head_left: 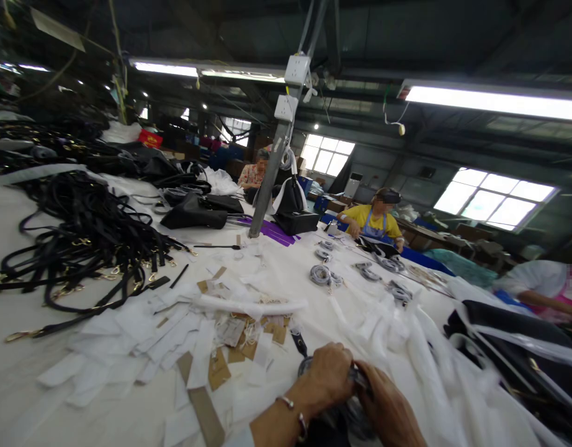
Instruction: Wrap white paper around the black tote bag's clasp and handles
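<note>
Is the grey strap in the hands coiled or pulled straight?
Coiled, it seems: the grey strap bunches in loops between left hand and right hand, though mostly hidden.

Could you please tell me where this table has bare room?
Bare cloth lies near-left, between paper strips and the left hand, gripping a grey strap with the right hand. Crowded: black straps left, wrappers and bags right.

Across the white counter (25,385), a tangle of black straps (81,248) at left, scattered white paper strips (141,335) and brown card tags (218,369) in the middle, grey strap coils (321,275) farther off. Beyond, black bags (195,214) beside a slanted metal pole (267,186). Opposite, a person in a yellow shirt (374,220).
</note>
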The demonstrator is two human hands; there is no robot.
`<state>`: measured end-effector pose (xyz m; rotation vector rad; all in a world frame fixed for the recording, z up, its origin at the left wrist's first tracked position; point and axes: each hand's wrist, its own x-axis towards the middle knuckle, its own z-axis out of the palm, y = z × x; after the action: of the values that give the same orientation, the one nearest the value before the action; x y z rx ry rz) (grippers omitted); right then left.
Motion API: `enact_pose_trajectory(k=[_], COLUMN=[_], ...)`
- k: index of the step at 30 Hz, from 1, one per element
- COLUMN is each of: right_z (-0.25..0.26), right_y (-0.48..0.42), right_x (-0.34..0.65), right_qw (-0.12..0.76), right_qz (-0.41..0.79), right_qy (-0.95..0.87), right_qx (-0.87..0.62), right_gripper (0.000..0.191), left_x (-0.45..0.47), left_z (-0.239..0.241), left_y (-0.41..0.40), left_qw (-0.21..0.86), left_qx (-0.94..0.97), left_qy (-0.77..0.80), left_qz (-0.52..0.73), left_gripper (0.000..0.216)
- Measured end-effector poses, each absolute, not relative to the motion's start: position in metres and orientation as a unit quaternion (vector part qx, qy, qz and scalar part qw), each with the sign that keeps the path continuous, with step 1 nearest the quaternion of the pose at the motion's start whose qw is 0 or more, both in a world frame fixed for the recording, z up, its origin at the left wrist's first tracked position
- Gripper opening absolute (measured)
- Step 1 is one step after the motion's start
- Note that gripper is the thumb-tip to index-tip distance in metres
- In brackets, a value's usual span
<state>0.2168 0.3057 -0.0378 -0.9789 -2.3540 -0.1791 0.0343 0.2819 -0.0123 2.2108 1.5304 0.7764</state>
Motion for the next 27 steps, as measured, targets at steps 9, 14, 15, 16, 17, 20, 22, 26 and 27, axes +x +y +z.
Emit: enact_pose_trajectory(k=[9, 14, 15, 16, 17, 20, 22, 26, 27], right_z=[-0.017, -0.008, -0.006, -0.004, -0.001, 0.010, 0.016, 0.018, 0.017], right_y=[0.294, 0.288, 0.286, 0.283, 0.279, 0.269, 0.265, 0.262, 0.261], right_x=[0.219, 0.211, 0.209, 0.207, 0.205, 0.198, 0.195, 0.194, 0.194], right_qw=[0.305, 0.302, 0.310, 0.317, 0.322, 0.330, 0.332, 0.335, 0.335], right_qz=[-0.134, -0.136, -0.134, -0.129, -0.123, -0.108, -0.104, -0.101, -0.102], right_qy=[-0.909, -0.918, -0.914, -0.911, -0.909, -0.903, -0.902, -0.901, -0.902], right_qx=[-0.252, -0.220, -0.223, -0.229, -0.237, -0.254, -0.257, -0.255, -0.254], right_gripper=[0.039, 0.037, 0.036, 0.035, 0.034, 0.030, 0.029, 0.031, 0.031], left_x=[0.008, 0.015, 0.016, 0.016, 0.015, 0.012, 0.012, 0.016, 0.018], left_z=[0.007, -0.008, -0.009, -0.009, -0.008, -0.005, -0.005, -0.007, -0.007], left_y=[0.291, 0.295, 0.295, 0.296, 0.297, 0.301, 0.302, 0.299, 0.298], left_qw=[0.380, 0.314, 0.324, 0.351, 0.388, 0.484, 0.526, 0.607, 0.618], left_qx=[0.709, 0.680, 0.682, 0.684, 0.683, 0.660, 0.641, 0.593, 0.583], left_qy=[0.515, 0.610, 0.605, 0.587, 0.560, 0.486, 0.459, 0.407, 0.400], left_qz=[0.297, 0.260, 0.252, 0.253, 0.264, 0.306, 0.319, 0.340, 0.343], left_gripper=[0.029, 0.030, 0.029, 0.028, 0.027, 0.031, 0.035, 0.040, 0.041])
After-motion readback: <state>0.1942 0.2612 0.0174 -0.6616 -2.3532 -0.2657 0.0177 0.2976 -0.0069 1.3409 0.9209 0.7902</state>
